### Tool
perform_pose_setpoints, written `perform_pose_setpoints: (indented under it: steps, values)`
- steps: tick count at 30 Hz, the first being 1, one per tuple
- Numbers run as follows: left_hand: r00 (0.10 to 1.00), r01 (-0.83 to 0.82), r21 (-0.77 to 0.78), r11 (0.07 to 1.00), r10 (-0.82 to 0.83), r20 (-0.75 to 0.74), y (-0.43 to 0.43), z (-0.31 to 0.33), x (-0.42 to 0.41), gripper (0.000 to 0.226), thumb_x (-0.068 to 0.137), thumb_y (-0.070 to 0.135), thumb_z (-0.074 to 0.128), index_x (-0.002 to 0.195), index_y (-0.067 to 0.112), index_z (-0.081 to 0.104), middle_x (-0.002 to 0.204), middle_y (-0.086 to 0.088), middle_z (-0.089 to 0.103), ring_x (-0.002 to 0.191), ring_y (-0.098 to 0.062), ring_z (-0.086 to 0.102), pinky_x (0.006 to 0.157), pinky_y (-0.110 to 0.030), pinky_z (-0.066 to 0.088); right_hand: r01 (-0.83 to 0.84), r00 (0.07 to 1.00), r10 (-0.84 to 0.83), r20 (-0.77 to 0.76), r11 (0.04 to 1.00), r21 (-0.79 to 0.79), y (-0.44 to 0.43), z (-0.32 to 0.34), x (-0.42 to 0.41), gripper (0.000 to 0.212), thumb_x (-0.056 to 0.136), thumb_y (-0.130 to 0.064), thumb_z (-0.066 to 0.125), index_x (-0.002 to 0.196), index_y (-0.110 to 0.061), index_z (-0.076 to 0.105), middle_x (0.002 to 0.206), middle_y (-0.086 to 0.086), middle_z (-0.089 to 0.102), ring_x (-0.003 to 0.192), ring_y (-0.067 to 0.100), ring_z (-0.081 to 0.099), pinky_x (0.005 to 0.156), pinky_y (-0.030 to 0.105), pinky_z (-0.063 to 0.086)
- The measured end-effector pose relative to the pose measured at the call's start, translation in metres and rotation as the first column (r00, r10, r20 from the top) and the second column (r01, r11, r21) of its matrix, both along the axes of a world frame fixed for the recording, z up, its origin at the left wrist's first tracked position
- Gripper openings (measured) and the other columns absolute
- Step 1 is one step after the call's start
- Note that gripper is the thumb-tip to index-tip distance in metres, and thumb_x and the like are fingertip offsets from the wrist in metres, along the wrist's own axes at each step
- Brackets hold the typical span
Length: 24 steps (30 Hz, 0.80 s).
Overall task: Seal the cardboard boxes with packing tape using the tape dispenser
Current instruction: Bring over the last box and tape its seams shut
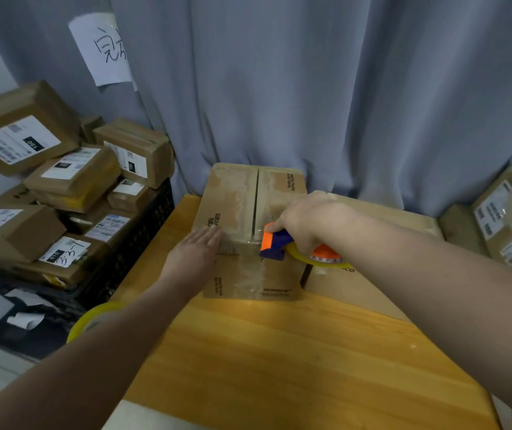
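Over the table, the left hand lay flat on the box; the right hand gripped the dispenser at its near edge. The seam looked mostly untaped.

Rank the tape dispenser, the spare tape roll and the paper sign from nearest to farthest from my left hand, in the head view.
1. Tape dispenser, just right of the left hand, on the same box.
2. Spare tape roll, at the table's near left edge.
3. Paper sign, high on the curtain.
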<state>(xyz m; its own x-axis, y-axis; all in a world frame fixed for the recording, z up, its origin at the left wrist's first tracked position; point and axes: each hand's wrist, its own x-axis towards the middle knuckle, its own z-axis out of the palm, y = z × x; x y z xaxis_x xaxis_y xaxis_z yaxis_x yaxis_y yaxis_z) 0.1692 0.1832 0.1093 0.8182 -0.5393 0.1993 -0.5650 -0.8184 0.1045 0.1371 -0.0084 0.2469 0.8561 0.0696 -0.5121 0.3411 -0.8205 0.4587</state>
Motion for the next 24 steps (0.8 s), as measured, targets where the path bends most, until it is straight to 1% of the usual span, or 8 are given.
perform_pose_setpoints:
  steps: [3,6,10,12,14,18,21,24]
  values:
    - [0.998,0.052,0.096,0.994,-0.047,-0.049,-0.036,-0.003,-0.014,0.061,0.102,0.031,0.033,0.152,0.017,0.000,0.160,-0.002,0.002,0.147,-0.015,-0.001,0.115,-0.026,-0.006,-0.006,1.000,0.006,0.005,1.000,0.023,-0.002,0.001,0.002,0.077,0.084,-0.022,0.062,0.146,-0.048,0.023,0.102,-0.007,0.037,0.102,0.021,0.046,0.073,0.035,0.041]
    - [0.999,0.039,0.229,0.973,-0.032,-0.032,-0.047,-0.006,-0.012,0.073,0.101,0.039,0.036,0.150,0.020,-0.013,0.160,-0.010,-0.006,0.147,-0.023,-0.004,0.118,-0.034,-0.002,-0.005,1.000,0.005,0.011,1.000,0.025,0.000,0.002,0.002,0.073,0.084,-0.023,0.060,0.144,-0.048,0.028,0.097,-0.008,0.039,0.093,0.018,0.042,0.071,0.034,0.040]
    - [0.996,0.073,0.222,0.972,-0.058,-0.071,-0.024,0.002,0.005,0.071,0.100,0.037,0.040,0.152,0.024,-0.006,0.160,-0.005,-0.002,0.147,-0.018,-0.001,0.118,-0.033,0.001,0.025,0.999,-0.026,0.035,0.999,0.030,0.020,0.000,0.010,0.065,0.082,-0.025,0.061,0.140,-0.043,0.039,0.118,-0.006,0.053,0.108,0.021,0.053,0.072,0.033,0.042]
    - [0.996,0.088,0.242,0.966,-0.078,-0.051,-0.003,0.006,0.020,0.069,0.099,0.037,0.040,0.152,0.024,-0.002,0.161,-0.001,-0.001,0.147,-0.016,-0.001,0.118,-0.032,0.000,0.037,0.997,-0.040,0.073,0.999,0.040,0.042,-0.007,0.020,0.056,0.080,-0.027,0.063,0.134,-0.036,0.049,0.113,-0.004,0.057,0.100,0.023,0.056,0.069,0.034,0.044]
    - [0.992,0.118,0.262,0.958,-0.104,-0.067,0.009,0.008,0.030,0.067,0.100,0.036,0.040,0.153,0.022,0.002,0.161,0.001,-0.003,0.147,-0.016,-0.004,0.118,-0.031,-0.002,0.064,0.995,-0.068,0.067,0.996,0.065,0.059,-0.014,0.026,0.051,0.082,-0.028,0.062,0.132,-0.031,0.051,0.111,-0.003,0.055,0.098,0.025,0.055,0.070,0.036,0.044]
    - [0.968,0.210,0.150,0.966,-0.184,-0.172,0.019,0.010,0.046,0.068,0.097,0.027,0.048,0.153,0.019,0.010,0.160,0.004,0.004,0.147,-0.011,0.002,0.116,-0.024,0.001,0.121,0.989,-0.128,0.080,0.989,0.085,0.072,-0.015,0.029,0.051,0.085,-0.029,0.060,0.134,-0.029,0.047,0.110,-0.002,0.050,0.100,0.025,0.050,0.073,0.038,0.046]
    - [0.968,0.226,0.147,0.963,-0.205,-0.145,0.020,0.004,0.046,0.069,0.096,0.028,0.050,0.153,0.019,0.010,0.160,0.004,0.008,0.146,-0.011,0.004,0.116,-0.024,0.000,0.106,0.986,-0.120,0.113,0.987,0.121,0.058,-0.003,0.014,0.069,0.087,-0.032,0.061,0.147,-0.040,0.028,0.121,0.002,0.049,0.105,0.024,0.050,0.072,0.035,0.042]
    - [0.972,0.212,0.136,0.968,-0.194,-0.133,0.021,0.001,0.046,0.067,0.097,0.029,0.048,0.152,0.021,0.010,0.160,0.005,0.010,0.146,-0.010,0.006,0.116,-0.025,0.001,0.129,0.983,-0.146,0.114,0.981,0.145,0.034,0.009,-0.003,0.080,0.087,-0.034,0.060,0.149,-0.048,0.012,0.127,0.001,0.048,0.111,0.025,0.052,0.070,0.033,0.038]
